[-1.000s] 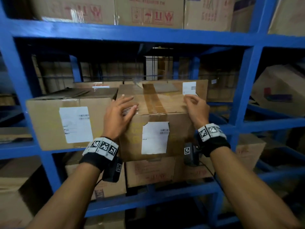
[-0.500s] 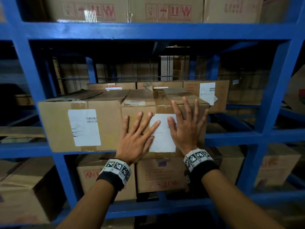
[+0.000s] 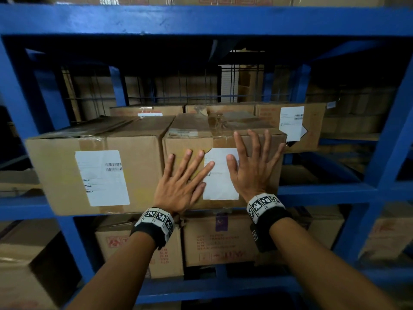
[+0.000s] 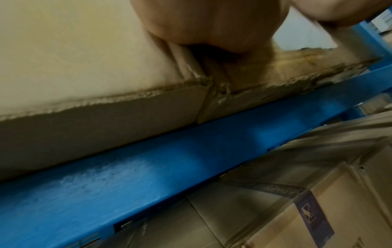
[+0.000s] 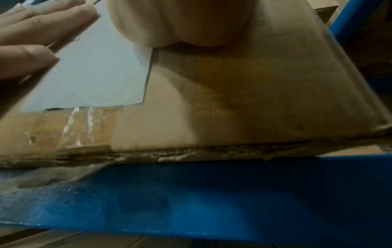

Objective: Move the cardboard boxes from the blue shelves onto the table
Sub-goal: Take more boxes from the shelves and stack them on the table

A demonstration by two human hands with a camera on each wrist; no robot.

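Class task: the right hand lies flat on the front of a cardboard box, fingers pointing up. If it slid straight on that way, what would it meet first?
Probably the box's own top front edge, just past the right hand's fingertips.

— Which box (image 3: 223, 139) is it?

— The brown cardboard one in the middle of the blue shelves (image 3: 324, 190), standing upright on the middle level. Its top seam is taped over, with wrinkled clear tape at the back, and a white label (image 3: 220, 175) sits on its front face.

— What's beside it?

— A wider cardboard box (image 3: 93, 166) with its own white barcode label, touching its left side. More boxes (image 3: 268, 111) stand just behind it.

— And its lower edge?

— Frayed, with tape peeling, and resting on the front rail of the shelf.
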